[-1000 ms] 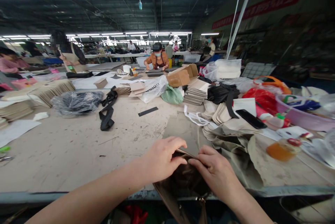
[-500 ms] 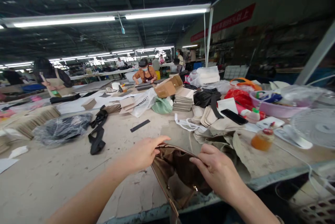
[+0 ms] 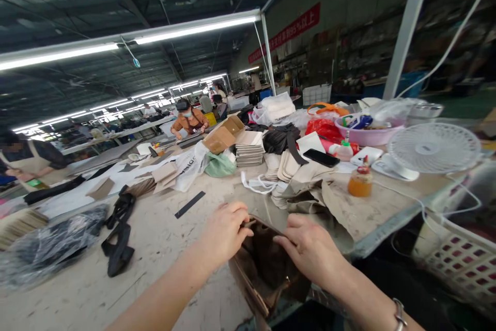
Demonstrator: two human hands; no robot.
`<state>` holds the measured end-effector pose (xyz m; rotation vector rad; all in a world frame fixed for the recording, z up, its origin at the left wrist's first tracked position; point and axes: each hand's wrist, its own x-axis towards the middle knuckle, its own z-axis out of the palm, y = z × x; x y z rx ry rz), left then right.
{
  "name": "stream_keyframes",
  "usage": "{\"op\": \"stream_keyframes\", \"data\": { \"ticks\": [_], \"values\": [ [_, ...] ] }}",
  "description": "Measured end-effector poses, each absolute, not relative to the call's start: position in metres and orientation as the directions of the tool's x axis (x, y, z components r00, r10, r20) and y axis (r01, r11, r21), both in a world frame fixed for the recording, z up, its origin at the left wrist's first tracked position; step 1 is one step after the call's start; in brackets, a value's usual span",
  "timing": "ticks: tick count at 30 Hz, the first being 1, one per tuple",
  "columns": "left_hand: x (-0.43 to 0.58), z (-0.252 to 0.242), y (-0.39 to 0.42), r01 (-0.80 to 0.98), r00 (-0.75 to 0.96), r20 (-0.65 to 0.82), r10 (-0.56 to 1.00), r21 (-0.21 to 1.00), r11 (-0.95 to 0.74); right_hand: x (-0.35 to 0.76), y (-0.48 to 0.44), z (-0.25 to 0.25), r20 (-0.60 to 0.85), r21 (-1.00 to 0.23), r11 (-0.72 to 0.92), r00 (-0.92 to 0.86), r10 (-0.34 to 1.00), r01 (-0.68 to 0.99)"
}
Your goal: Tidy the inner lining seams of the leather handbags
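Note:
A brown bag (image 3: 263, 264) with its mouth spread apart hangs at the table's front edge, its brown lining and some gold-coloured metal bits showing inside. My left hand (image 3: 227, 230) pinches the rim on the left, fingers curled over the edge. On the other side, my right hand (image 3: 310, 246) grips the rim with the thumb towards the opening. The lower part of the bag is partly out of sight. Just behind it lies crumpled olive-brown material (image 3: 310, 199), and a flat black strip (image 3: 189, 204) rests beyond my left hand.
Tangled black straps (image 3: 120, 238) and a plastic-wrapped bundle (image 3: 58, 238) lie left. To the right stand a jar of amber liquid (image 3: 360, 182), a phone (image 3: 321, 157), a fan (image 3: 434, 147) and a purple basin (image 3: 372, 136). A white basket (image 3: 457, 258) sits below the table edge. Co-workers are farther back.
The view has swung to the right and tilted. My left hand's fingers have curled further round the rim, where the index finger was stretched out before. Both hands stay on the bag.

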<state>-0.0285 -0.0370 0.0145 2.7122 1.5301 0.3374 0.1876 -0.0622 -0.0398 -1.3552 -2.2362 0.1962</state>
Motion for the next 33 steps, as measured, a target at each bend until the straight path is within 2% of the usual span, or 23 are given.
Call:
{"op": "stream_keyframes", "data": {
  "ticks": [7,12,24,33],
  "values": [
    [-0.032,0.006,-0.031,0.785,0.495,0.14,0.858,0.352,-0.51,0.188,-0.06,-0.038,0.324,-0.39,0.475,-0.366,0.873,0.789],
    [-0.04,0.001,-0.03,0.772,0.431,0.131,0.893,0.458,-0.44,0.19,-0.054,-0.038,0.266,-0.427,0.421,-0.333,0.904,0.8],
    [-0.034,-0.007,-0.028,0.82,0.221,0.185,0.958,0.496,-0.285,0.188,-0.05,-0.04,0.267,-0.483,0.422,-0.33,0.905,0.767],
    [-0.035,-0.015,-0.026,0.818,0.238,0.214,0.947,0.483,-0.314,0.189,-0.049,-0.042,0.301,-0.48,0.44,-0.329,0.895,0.759]
  ]
}}
